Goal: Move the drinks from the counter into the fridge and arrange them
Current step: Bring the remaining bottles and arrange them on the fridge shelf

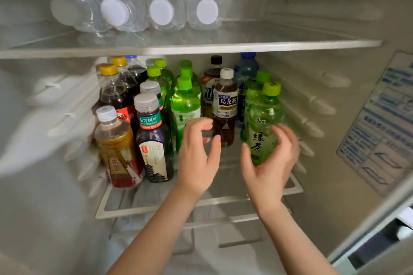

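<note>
— Right hand (268, 163), where?
— Over the lower shelf (201, 207), curled round the upright green tea bottle (261, 123). Left hand (196, 156) hovers beside it, fingers bent, holding nothing.
— Step?
— Arranging, I'd say. Next: slide it squarely into its row.

The green bottle (264, 118) and other bottles (224, 107) are clear glossy plastic with shiny film labels and ridged plastic caps (146, 101). Shelf (201, 48): smooth glass, white plastic trim. Fridge walls (324, 29): smooth white plastic.
</note>
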### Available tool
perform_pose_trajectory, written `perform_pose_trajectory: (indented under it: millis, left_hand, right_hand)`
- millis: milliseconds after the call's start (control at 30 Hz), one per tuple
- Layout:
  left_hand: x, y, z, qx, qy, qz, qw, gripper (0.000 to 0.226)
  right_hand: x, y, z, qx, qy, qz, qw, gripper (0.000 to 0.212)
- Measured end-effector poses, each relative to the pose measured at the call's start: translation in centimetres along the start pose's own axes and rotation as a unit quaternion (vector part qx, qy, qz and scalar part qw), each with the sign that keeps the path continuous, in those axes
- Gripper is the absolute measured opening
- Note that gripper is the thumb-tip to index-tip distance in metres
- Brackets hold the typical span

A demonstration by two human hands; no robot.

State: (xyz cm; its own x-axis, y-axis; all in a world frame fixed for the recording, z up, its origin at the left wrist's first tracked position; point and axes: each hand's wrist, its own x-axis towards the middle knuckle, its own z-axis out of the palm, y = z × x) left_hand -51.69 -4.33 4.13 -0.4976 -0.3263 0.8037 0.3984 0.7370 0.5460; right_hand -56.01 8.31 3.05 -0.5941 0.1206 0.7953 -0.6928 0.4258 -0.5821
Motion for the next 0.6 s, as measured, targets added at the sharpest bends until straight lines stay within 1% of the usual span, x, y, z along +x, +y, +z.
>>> perform_pose_trajectory:
  millis: [33, 100, 133, 167, 267, 333, 367, 433, 500, 600]
  left_hand:
    - [0.7, 0.0, 0.9, -0.012, -0.021, -0.017, 1.0, 0.031]
    - [2.0, -0.1, 2.5, -0.022, -0.047, -0.042, 0.998, 0.031]
    - [2.7, -0.2, 3.2, -0.021, -0.054, -0.046, 0.997, 0.031]
    - [3.5, -0.2, 3.9, -0.017, -0.058, -0.045, 0.997, 0.031]
    - [6.5, 0.2, 5.3, -0.003, -0.041, -0.019, 0.999, 0.028]
    - [9.0, 0.6, 5.9, -0.011, -0.031, -0.003, 0.999, 0.026]
    - [10.2, 0.7, 6.1, -0.018, -0.04, 0.004, 0.999, 0.024]
    - [12.1, 0.7, 6.7, -0.027, -0.081, 0.008, 0.996, 0.025]
    - [13.4, 0.8, 7.6, -0.028, -0.141, -0.023, 0.989, 0.032]
    - [14.5, 0.8, 9.4, 0.004, -0.217, -0.051, 0.975, 0.046]
  right_hand:
    - [0.4, 0.4, 0.1, -0.017, -0.023, 0.035, 0.999, 0.065]
    - [1.1, 1.2, 0.3, -0.021, -0.079, 0.133, 0.988, 0.085]
    - [1.4, 1.7, 0.4, -0.012, -0.095, 0.167, 0.981, 0.088]
    - [1.6, 2.3, 0.5, -0.007, -0.105, 0.173, 0.979, 0.086]
    - [1.7, 3.3, 0.0, -0.004, -0.125, 0.127, 0.984, 0.072]
    - [1.6, 3.5, -0.6, -0.004, -0.135, 0.121, 0.983, 0.068]
    - [1.5, 3.7, -1.0, -0.005, -0.138, 0.124, 0.983, 0.067]
    - [1.4, 4.0, -1.9, -0.008, -0.143, 0.124, 0.982, 0.067]
    - [1.5, 4.3, -2.8, -0.009, -0.157, 0.122, 0.98, 0.068]
    - [1.6, 4.5, -3.7, -0.014, -0.169, 0.121, 0.978, 0.07]
